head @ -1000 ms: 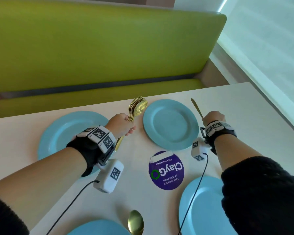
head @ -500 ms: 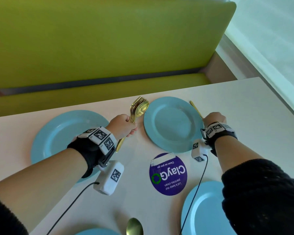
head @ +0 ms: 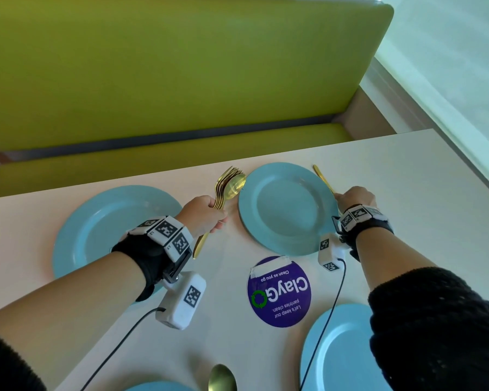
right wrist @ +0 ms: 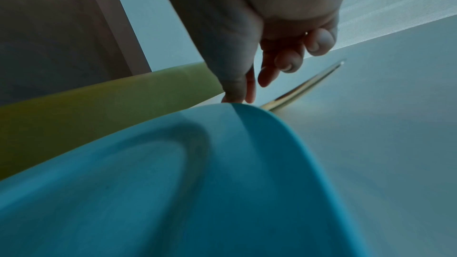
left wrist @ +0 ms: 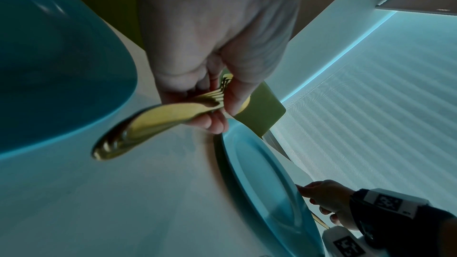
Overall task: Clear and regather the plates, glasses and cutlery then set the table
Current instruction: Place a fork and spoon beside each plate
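From the head view, my left hand [head: 202,214] is wrapped around a bundle of gold forks and a spoon [head: 227,190], heads pointing to the upper middle of the frame, just left of the far blue plate [head: 287,207]. The left wrist view shows what the head view hides: my fingers [left wrist: 217,122] curl around the stacked handles, whose ends fan out toward the lower left.

My right hand [head: 355,200] sits at that plate's right rim, over the gold knife [head: 322,179] lying on the worktop [head: 421,193]. The head view suggests I hold the knife; the right wrist view shows fingers [right wrist: 287,62] loosely bent above it, so I cannot tell if they grip.

Only the head view shows three more blue plates, at left [head: 96,230], lower right [head: 339,351] and bottom edge [head: 156,386], a lone spoon [head: 222,378] and a purple sticker [head: 278,292].
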`<action>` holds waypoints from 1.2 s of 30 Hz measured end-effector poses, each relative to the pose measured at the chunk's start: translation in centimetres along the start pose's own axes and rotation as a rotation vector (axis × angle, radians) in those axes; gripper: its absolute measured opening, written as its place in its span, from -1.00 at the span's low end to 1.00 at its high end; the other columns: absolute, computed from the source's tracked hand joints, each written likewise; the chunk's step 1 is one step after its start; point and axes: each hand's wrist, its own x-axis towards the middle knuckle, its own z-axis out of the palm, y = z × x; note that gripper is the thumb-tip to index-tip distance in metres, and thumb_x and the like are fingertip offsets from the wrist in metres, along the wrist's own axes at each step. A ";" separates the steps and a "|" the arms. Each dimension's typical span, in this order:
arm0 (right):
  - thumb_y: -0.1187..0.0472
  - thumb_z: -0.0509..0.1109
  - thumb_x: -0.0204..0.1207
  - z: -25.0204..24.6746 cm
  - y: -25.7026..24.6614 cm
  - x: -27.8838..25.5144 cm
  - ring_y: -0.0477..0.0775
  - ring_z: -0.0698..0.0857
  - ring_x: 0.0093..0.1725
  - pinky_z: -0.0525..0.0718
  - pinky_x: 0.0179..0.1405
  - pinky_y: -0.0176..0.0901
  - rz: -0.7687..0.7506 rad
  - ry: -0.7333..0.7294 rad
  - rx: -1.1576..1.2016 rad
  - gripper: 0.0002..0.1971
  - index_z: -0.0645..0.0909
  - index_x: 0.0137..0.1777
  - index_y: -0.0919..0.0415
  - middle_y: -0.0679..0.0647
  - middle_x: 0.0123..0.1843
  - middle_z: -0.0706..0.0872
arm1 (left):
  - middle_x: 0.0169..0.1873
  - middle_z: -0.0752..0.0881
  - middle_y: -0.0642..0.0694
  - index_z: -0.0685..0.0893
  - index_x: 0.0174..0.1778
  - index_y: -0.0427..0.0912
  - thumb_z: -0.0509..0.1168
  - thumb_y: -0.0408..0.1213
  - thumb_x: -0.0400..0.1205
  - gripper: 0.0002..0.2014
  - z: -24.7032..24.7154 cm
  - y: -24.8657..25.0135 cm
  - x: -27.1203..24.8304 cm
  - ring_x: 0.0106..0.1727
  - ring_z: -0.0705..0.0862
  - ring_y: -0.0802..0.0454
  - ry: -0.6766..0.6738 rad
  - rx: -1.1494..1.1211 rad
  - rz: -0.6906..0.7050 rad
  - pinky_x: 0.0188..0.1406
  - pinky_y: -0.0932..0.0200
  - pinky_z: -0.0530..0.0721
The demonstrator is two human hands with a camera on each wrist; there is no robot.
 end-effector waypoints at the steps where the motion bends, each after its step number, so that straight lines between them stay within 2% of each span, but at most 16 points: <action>1: -0.01 0.40 0.49 -0.3 -0.1 -0.3 0.26 0.63 -0.17 0.54 -0.19 -0.08 -0.001 0.002 0.014 -0.64 0.56 -0.33 0.29 0.27 -0.07 0.73 | -0.29 0.68 -0.11 0.54 -0.11 -0.27 0.21 -0.45 0.62 -0.96 0.0 0.0 0.0 -0.32 0.61 0.05 -0.003 -0.005 -0.009 -0.33 0.25 0.56; 3: -0.02 0.38 0.51 -0.9 -0.7 -1.0 0.30 0.69 -0.04 0.57 -0.14 -0.05 -0.025 0.012 0.026 -0.66 0.67 -0.14 0.32 0.29 0.03 0.75 | -0.30 0.66 -0.16 0.55 -0.14 -0.28 0.21 -0.48 0.58 -0.95 0.0 0.1 -0.1 -0.27 0.61 -0.04 -0.006 0.005 -0.020 -0.26 0.17 0.57; 5: 0.02 0.36 0.54 -1.7 -1.9 -2.6 0.31 0.69 0.10 0.60 -0.03 -0.02 -0.106 0.012 0.026 -0.69 0.68 -0.02 0.30 0.29 0.12 0.74 | -0.35 0.64 -0.15 0.56 -0.25 -0.25 0.21 -0.49 0.55 -0.90 -0.1 0.0 -0.3 -0.21 0.60 -0.10 -0.004 0.029 -0.019 -0.15 0.08 0.57; 8: 0.10 0.36 0.57 -1.9 -4.2 -7.0 0.25 0.66 0.21 0.59 0.15 -0.07 -0.354 -0.010 0.069 -0.75 0.69 0.11 0.24 0.22 0.18 0.72 | -0.38 0.66 -0.16 0.60 -0.34 -0.22 0.19 -0.53 0.51 -0.82 -0.3 -0.2 -1.0 -0.27 0.59 -0.11 -0.009 0.060 -0.006 -0.12 0.07 0.57; 10: 0.12 0.38 0.55 -1.1 -5.6 -11.0 0.18 0.67 0.17 0.57 0.15 -0.10 -0.554 -0.061 0.085 -0.76 0.70 0.14 0.20 0.18 0.16 0.71 | -0.38 0.69 -0.18 0.63 -0.39 -0.21 0.21 -0.54 0.48 -0.79 -0.4 -0.3 -1.4 -0.28 0.60 -0.10 -0.012 0.078 0.005 -0.13 0.09 0.59; 14: 0.16 0.38 0.54 1.3 -7.3 -18.0 0.16 0.67 0.19 0.58 0.20 -0.09 -0.875 -0.170 0.016 -0.77 0.73 0.16 0.16 0.12 0.18 0.71 | -0.27 0.75 -0.18 0.63 -0.28 -0.20 0.26 -0.51 0.56 -0.84 -0.8 -0.1 -3.0 -0.22 0.67 -0.05 -0.058 0.047 0.021 -0.24 0.18 0.62; 17: 0.12 0.33 0.58 2.3 -7.6 -21.2 0.07 0.60 0.29 0.39 0.23 -0.14 -0.999 -0.087 -0.065 -0.75 0.74 0.19 0.06 0.01 0.22 0.72 | -0.26 0.74 -0.18 0.60 -0.21 -0.21 0.28 -0.51 0.58 -0.88 -1.6 -0.1 -4.5 -0.26 0.66 0.02 -0.108 0.048 0.056 -0.31 0.26 0.59; 19: 0.11 0.30 0.60 2.3 -7.6 -22.5 0.07 0.61 0.27 0.38 0.22 -0.13 -1.006 -0.103 -0.116 -0.75 0.74 0.19 0.02 0.00 0.20 0.73 | -0.26 0.74 -0.18 0.57 -0.18 -0.22 0.29 -0.51 0.59 -0.89 -2.2 -0.6 -5.5 -0.26 0.67 0.02 -0.133 0.051 0.055 -0.30 0.24 0.59; 23: 0.09 0.34 0.57 1.9 -7.7 -24.8 0.16 0.65 0.16 0.59 0.18 -0.02 -1.025 -0.229 -0.166 -0.77 0.78 0.10 0.05 0.10 0.12 0.75 | -0.20 0.76 -0.22 0.56 -0.09 -0.22 0.31 -0.48 0.59 -0.91 -3.6 -1.9 -7.2 -0.20 0.71 -0.03 -0.202 0.126 0.061 -0.28 0.22 0.63; 27: 0.14 0.36 0.55 1.9 -7.9 -26.4 0.12 0.59 0.22 0.62 0.11 -0.04 -1.082 -0.262 -0.184 -0.79 0.78 0.09 0.08 0.09 0.16 0.70 | -0.25 0.74 -0.19 0.54 -0.14 -0.24 0.29 -0.49 0.61 -0.91 -4.8 -2.7 -8.5 -0.26 0.72 0.00 -0.248 0.134 0.058 -0.37 0.28 0.62; 29: 0.16 0.35 0.56 2.1 -8.2 -26.7 0.11 0.56 0.22 0.62 0.08 -0.04 -1.072 -0.255 -0.214 -0.81 0.79 0.06 0.08 0.09 0.15 0.66 | -0.28 0.73 -0.13 0.58 -0.18 -0.20 0.31 -0.43 0.61 -0.92 -5.6 -2.6 -8.8 -0.27 0.70 0.02 -0.171 0.202 0.058 -0.36 0.29 0.59; 30: 0.18 0.34 0.57 2.1 -8.4 -26.7 0.11 0.55 0.22 0.61 0.05 -0.04 -1.049 -0.249 -0.218 -0.81 0.79 0.04 0.09 0.09 0.14 0.65 | -0.28 0.72 -0.12 0.60 -0.23 -0.17 0.34 -0.38 0.59 -0.90 -6.2 -2.6 -8.8 -0.26 0.68 0.00 -0.083 0.287 0.067 -0.30 0.26 0.58; 32: 0.20 0.33 0.57 2.1 -8.6 -26.5 0.13 0.58 0.18 0.59 -0.03 -0.09 -0.957 -0.235 -0.201 -0.80 0.79 0.04 0.10 0.11 0.08 0.65 | -0.21 0.76 -0.21 0.64 -0.29 -0.20 0.35 -0.35 0.56 -0.90 -7.5 -2.8 -8.6 -0.21 0.64 -0.10 0.098 0.374 0.052 -0.18 0.15 0.57; 34: 0.20 0.32 0.57 1.9 -9.0 -26.0 0.17 0.65 0.13 0.64 -0.04 -0.10 -0.823 -0.243 -0.161 -0.80 0.78 0.04 0.13 0.11 0.02 0.68 | -0.20 0.78 -0.31 0.65 -0.38 -0.26 0.29 -0.40 0.54 -0.83 -8.9 -3.3 -8.2 -0.26 0.62 -0.14 0.197 0.301 0.005 -0.13 0.07 0.59; 36: 0.17 0.32 0.58 2.1 -9.7 -25.5 0.20 0.69 0.13 0.71 0.10 -0.01 -0.724 -0.269 -0.177 -0.77 0.77 0.09 0.17 0.15 0.08 0.74 | -0.30 0.73 -0.29 0.59 -0.49 -0.27 0.23 -0.46 0.55 -0.74 -10.1 -3.7 -7.7 -0.33 0.58 -0.14 0.241 0.177 -0.056 -0.18 0.08 0.56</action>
